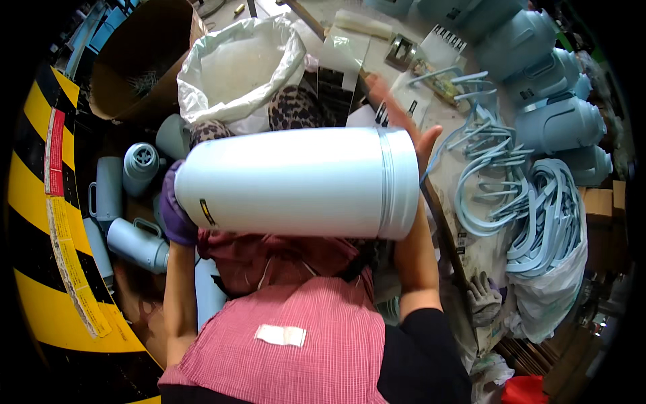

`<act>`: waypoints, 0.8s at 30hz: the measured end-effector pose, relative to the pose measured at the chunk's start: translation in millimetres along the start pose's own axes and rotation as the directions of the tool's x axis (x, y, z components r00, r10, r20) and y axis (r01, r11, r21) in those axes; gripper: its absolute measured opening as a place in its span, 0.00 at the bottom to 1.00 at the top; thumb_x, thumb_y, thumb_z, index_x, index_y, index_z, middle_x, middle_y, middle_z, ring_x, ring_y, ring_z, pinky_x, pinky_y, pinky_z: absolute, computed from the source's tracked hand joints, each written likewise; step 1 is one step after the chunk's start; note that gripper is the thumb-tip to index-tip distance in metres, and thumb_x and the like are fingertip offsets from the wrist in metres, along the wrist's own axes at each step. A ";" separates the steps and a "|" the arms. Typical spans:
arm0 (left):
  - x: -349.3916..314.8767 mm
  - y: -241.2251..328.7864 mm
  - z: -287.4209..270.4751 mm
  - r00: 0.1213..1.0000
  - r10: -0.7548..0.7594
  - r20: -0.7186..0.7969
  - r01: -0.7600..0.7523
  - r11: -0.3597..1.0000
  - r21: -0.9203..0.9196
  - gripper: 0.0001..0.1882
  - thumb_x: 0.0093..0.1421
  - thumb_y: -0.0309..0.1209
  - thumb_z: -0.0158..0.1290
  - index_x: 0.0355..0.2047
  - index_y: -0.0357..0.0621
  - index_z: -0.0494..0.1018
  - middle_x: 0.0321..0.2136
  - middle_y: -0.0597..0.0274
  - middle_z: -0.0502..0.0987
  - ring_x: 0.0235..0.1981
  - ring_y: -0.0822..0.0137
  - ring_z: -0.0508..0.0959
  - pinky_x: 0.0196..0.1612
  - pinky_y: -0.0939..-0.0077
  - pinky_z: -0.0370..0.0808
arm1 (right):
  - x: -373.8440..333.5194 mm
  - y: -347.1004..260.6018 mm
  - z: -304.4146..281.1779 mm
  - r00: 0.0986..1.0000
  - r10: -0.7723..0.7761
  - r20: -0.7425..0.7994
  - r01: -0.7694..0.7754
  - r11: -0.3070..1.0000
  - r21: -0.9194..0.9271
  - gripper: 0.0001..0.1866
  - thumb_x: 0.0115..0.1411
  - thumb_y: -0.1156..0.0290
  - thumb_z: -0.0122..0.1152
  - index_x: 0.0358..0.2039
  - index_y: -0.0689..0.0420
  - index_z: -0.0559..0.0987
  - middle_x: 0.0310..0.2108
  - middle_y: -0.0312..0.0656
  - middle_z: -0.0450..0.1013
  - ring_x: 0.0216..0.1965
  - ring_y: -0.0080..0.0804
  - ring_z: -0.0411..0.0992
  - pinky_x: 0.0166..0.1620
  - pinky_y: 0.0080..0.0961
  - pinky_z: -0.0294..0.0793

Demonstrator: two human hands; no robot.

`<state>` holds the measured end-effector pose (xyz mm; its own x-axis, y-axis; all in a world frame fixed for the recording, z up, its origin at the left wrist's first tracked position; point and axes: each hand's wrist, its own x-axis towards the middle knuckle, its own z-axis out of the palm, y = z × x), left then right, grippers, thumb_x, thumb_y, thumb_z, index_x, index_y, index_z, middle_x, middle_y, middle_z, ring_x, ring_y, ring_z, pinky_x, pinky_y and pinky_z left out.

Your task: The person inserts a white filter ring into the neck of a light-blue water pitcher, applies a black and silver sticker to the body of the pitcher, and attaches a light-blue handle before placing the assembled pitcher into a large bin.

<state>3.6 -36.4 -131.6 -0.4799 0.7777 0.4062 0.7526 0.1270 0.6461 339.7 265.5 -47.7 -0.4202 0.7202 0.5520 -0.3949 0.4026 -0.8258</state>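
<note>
A light blue jug body (289, 182), a large plastic cylinder with a ribbed band near its wide right end, lies sideways in front of me above my lap. My left hand (176, 209), in a purple glove, is closed around its narrower left end. Bare and with fingers stretched apart, my right hand (398, 116) is at the wide end, its palm partly hidden behind the rim. A small dark label (206, 211) shows on the body's near side. Several similar jugs (138, 244) with handles lie to the left.
A bench at right bears light blue plastic handles (488, 195), a bagged bundle of handles (548, 225) and a grey glove (484, 299). More jugs (558, 126) stand at far right. Ahead are a white-lined sack (242, 64) and a brown drum (134, 67). A yellow-black striped barrier (40, 222) curves along the left.
</note>
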 end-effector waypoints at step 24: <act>90.3 86.4 -116.5 0.987 0.140 0.073 -0.132 0.985 -0.110 0.27 0.70 0.44 0.50 0.58 0.33 0.69 0.67 0.42 0.68 0.67 0.47 0.70 0.71 0.51 0.63 | -51.0 -89.4 -244.3 0.864 0.447 0.229 0.243 0.028 -0.970 0.24 0.49 0.87 0.60 0.47 0.54 0.85 0.57 0.45 0.76 0.62 0.51 0.70 0.63 0.44 0.70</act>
<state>-27.2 -26.9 36.1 -0.3352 0.8307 0.4446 0.7554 -0.0450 0.6537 596.1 330.8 -30.3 -0.7273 0.6731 0.1342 0.6791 0.7340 -0.0009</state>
